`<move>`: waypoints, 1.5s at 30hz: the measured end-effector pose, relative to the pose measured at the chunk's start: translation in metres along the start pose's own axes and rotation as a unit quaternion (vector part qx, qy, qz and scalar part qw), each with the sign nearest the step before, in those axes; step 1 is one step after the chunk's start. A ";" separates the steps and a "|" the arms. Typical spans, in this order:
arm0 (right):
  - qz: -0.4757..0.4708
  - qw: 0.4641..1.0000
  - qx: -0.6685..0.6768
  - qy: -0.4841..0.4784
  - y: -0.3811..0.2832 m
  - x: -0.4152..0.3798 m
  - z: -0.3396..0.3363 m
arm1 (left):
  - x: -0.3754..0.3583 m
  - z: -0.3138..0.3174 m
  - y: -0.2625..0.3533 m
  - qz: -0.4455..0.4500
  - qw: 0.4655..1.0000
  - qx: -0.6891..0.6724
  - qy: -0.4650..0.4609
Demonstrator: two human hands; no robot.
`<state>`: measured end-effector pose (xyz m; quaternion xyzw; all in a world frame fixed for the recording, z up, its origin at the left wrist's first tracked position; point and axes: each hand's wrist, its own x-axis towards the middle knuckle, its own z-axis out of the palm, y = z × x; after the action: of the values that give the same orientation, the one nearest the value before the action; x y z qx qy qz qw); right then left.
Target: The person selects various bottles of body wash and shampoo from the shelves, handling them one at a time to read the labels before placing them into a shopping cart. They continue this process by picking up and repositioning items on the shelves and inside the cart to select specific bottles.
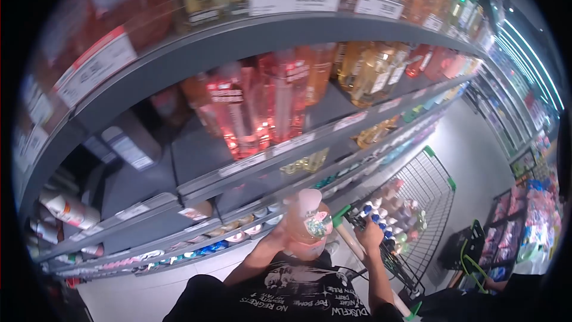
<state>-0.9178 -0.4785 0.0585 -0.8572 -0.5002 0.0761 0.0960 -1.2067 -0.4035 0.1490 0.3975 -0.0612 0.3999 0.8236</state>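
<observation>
Beside a store shelf [205, 143], a person is holding up a bottle [310, 244] before a dark shirt [304, 292]. The left hand [276, 237] is wrapping around the bottle's side, seemingly because its body is too broad for a fingertip pinch. Some fingers are hiding behind it, so their full reach cannot be told. The pale cap [308, 201] is pointing upward and the flowery label [319, 225] is showing uncovered, probably because the hand is gripping from the side.

The right hand [372, 235] is resting at the near end of a shopping cart [443, 168], just beside its handle [350, 238], perhaps for steadying; whether its fingers are closing on anything cannot be told. Blue-capped bottles [387, 217] are lying bunched inside the wire walls, which are presumably containing them.

On the shelf, red bottles [238, 113] are standing with labels facing outward, likely for easy reading, while price tags [292, 143] are lining the edge below, apparently to match the goods above.
</observation>
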 end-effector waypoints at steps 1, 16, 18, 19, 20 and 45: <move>-0.005 1.000 -0.001 -0.011 -0.001 -0.002 0.004 | -0.008 -0.002 0.008 0.017 1.000 0.008 -0.006; -0.039 0.999 0.023 -0.022 -0.045 -0.065 0.022 | -0.042 0.021 0.173 0.322 0.894 0.273 0.150; -0.040 0.998 0.037 -0.022 -0.046 -0.074 0.024 | -0.038 0.025 0.198 0.392 0.831 0.368 0.141; -0.041 0.998 0.044 -0.020 -0.045 -0.076 0.025 | -0.042 0.026 0.208 0.381 0.820 0.392 0.173; -0.044 0.998 0.048 -0.020 -0.043 -0.078 0.028 | -0.046 0.025 0.218 0.370 0.806 0.415 0.202; -0.015 0.993 0.095 -0.071 -0.047 -0.105 0.017 | -0.001 -0.036 0.317 0.095 0.728 0.488 0.472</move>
<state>-1.0127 -0.5457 0.0566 -0.8292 -0.5087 0.1824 0.1428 -1.4394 -0.2633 0.3163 0.4968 0.5016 0.5871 0.3961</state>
